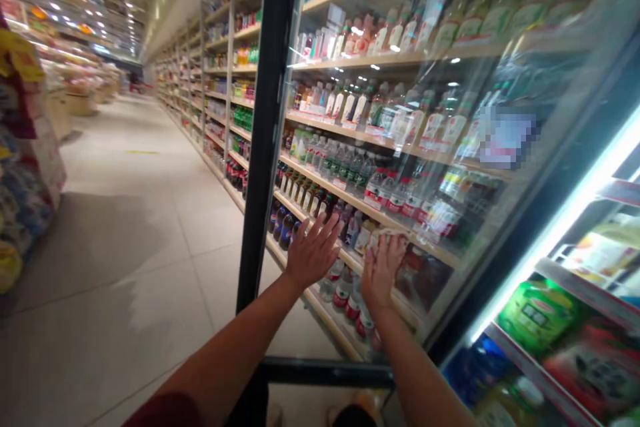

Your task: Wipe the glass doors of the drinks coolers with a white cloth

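An open glass cooler door (450,207) with a black frame stands in front of me. My left hand (313,250) lies on the glass with its fingers spread, holding nothing. To the right of it, my right hand (381,273) presses a pale, crumpled cloth (395,232) to the pane. The palm and fingers cover most of the cloth, so its full size is hidden. Behind the glass, shelves of bottled drinks show through, with reflections over them.
To the right, the lit cooler holds a green package (539,315) and a red one (595,363) on its racks. Long shelves of drinks (243,117) line the aisle. Pale floor tiles (165,240) run left, beside a stacked goods display (25,200).
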The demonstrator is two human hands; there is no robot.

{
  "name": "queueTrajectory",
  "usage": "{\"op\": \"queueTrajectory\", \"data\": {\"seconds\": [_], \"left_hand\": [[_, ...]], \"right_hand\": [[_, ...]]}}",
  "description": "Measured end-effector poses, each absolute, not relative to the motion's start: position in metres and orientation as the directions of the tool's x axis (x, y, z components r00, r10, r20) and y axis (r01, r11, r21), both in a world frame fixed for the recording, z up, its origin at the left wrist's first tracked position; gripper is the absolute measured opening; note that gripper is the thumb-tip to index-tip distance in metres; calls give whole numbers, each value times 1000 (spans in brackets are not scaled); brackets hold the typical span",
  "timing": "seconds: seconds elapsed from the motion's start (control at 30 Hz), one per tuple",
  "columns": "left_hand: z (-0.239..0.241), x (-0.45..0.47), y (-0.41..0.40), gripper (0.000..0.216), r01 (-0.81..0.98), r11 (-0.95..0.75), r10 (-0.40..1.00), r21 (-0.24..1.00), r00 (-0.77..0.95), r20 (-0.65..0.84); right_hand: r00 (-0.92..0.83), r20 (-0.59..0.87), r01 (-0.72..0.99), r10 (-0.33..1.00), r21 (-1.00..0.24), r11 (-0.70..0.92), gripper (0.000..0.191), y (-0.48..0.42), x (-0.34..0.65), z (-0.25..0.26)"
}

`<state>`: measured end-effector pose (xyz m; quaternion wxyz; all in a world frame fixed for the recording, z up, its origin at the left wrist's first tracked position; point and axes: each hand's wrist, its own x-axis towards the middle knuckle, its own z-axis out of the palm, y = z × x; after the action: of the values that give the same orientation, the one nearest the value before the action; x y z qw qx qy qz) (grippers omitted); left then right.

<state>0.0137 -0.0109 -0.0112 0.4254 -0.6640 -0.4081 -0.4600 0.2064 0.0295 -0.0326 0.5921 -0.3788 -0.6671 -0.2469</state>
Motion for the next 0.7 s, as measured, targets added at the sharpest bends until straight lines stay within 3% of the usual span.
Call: {"op": "queueTrajectory", "data": {"seconds": [0.13, 0.23, 0.33, 0.43, 0.53, 0.6, 0.7], "left_hand": [[-18, 37, -31, 61, 771, -616, 104, -163, 285, 953], [-13, 52, -38, 62, 695, -710, 120, -114, 280, 952], [3, 55, -37, 62, 795, -607, 183, 8, 131, 974], [15, 51, -33, 67, 896, -440, 274, 64, 66, 959], [4, 51, -32, 59, 949, -309, 285, 58, 35, 958], [-10, 50, -32, 54, 969, -247, 232, 16, 43, 972], [-18, 36, -27, 50, 978, -199, 196, -62, 101, 975]], "right_hand": [[-119, 929, 664, 350, -188, 724, 58, 5, 166, -12], [-190, 890, 515, 415, -269, 814, 56, -12, 157, 16], [-183, 888, 455, 421, -303, 837, 56, -19, 172, 27], [-50, 958, 635, 282, -188, 750, 57, -1, 209, 20], [-64, 986, 866, 157, -24, 499, 59, 33, 250, 1], [-131, 980, 912, 147, 61, 405, 60, 53, 268, -13], [-151, 977, 928, 153, 87, 363, 61, 67, 276, -28]]}}
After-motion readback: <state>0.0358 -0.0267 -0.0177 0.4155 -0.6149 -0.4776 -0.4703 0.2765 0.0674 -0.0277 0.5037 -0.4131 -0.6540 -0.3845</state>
